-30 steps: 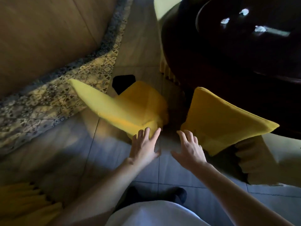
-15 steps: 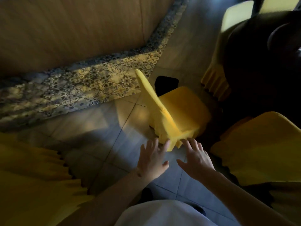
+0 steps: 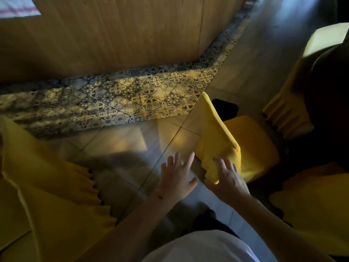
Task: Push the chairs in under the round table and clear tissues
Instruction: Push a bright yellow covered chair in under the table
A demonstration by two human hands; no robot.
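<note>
A chair in a yellow cover (image 3: 222, 144) stands on the grey tiles, its back towards me and its seat facing the dark round table (image 3: 328, 103) at the right edge. My right hand (image 3: 228, 181) is spread, fingers over the lower corner of the chair's back. My left hand (image 3: 177, 175) hovers open just left of it, above the floor, touching nothing. A second yellow-covered chair (image 3: 311, 205) sits at lower right. No tissues are in sight.
A third yellow-covered chair (image 3: 43, 201) fills the lower left. A band of patterned tiles (image 3: 120, 99) runs along a wooden wall panel (image 3: 113, 35). The table's yellow skirt (image 3: 283, 110) hangs at right. A pale chair seat (image 3: 326, 37) shows at far right.
The view has swung left, so the table has slid to the right edge and the chair at lower left has come into view. Both hands have come closer to the middle chair's back.
</note>
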